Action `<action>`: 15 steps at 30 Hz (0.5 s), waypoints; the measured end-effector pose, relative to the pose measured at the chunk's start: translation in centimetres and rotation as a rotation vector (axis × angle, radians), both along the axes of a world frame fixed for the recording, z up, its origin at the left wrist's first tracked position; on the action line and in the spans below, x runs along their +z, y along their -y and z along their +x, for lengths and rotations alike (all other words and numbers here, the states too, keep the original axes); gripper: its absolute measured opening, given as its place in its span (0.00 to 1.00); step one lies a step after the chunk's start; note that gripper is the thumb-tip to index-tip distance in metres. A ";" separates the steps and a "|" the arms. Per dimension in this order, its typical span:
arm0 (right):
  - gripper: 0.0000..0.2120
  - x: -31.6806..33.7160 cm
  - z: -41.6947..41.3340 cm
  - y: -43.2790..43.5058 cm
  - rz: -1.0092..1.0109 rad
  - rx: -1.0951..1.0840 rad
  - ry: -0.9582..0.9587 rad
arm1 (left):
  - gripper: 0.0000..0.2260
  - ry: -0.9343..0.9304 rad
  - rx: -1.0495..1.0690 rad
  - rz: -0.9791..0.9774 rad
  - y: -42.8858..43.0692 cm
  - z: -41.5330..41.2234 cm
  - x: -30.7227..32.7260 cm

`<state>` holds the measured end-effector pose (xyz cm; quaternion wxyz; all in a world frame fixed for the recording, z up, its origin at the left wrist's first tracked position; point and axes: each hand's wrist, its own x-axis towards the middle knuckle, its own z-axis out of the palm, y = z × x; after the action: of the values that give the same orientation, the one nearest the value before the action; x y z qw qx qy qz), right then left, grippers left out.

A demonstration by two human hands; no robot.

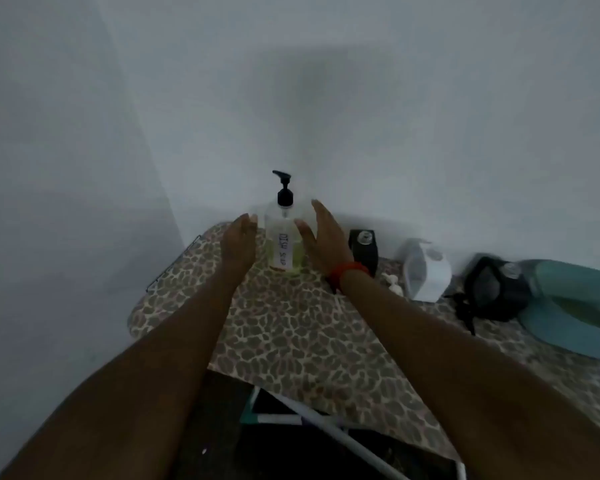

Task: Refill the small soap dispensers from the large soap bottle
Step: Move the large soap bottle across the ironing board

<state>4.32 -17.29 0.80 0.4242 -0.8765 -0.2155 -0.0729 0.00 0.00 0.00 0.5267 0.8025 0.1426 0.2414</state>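
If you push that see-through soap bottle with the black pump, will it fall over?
Probably not easily. The dish soap bottle stands upright and its yellowish soap seems to sit low, so it is likely bottom-heavy. A push high up, by the black pump, could tip it, since it is tall. The cloth ironing board cover may let it wobble.

A person's left hand (241, 237) and right hand (321, 237), fingers straight, flank an upright clear pump bottle (284, 245) labelled dish soap on a leopard-print counter (291, 341), a black dispenser (364, 249) and white dispenser (426, 271) standing just right of the right hand.
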 end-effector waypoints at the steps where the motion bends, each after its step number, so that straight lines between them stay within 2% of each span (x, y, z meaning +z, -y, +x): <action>1: 0.31 -0.3 0.8 -0.5 0.039 -0.002 -0.020 | 0.18 0.002 -0.048 0.009 -0.2 0.7 -0.4; 5: 0.27 -0.9 2.2 -1.5 0.097 -0.001 -0.102 | 0.14 0.000 -0.217 -0.032 -0.1 2.0 -1.3; 8: 0.24 -1.2 2.4 -1.5 0.150 0.000 -0.094 | 0.09 0.040 -0.205 -0.092 0.1 2.4 -2.1; 15: 0.23 0.3 1.1 -1.3 0.238 -0.013 -0.133 | 0.09 0.097 -0.207 -0.100 0.5 1.2 -0.9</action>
<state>5.43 -16.02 1.11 0.5379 -0.8244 -0.1711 -0.0426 1.21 -0.46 -0.91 0.5946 0.7729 0.0450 0.2168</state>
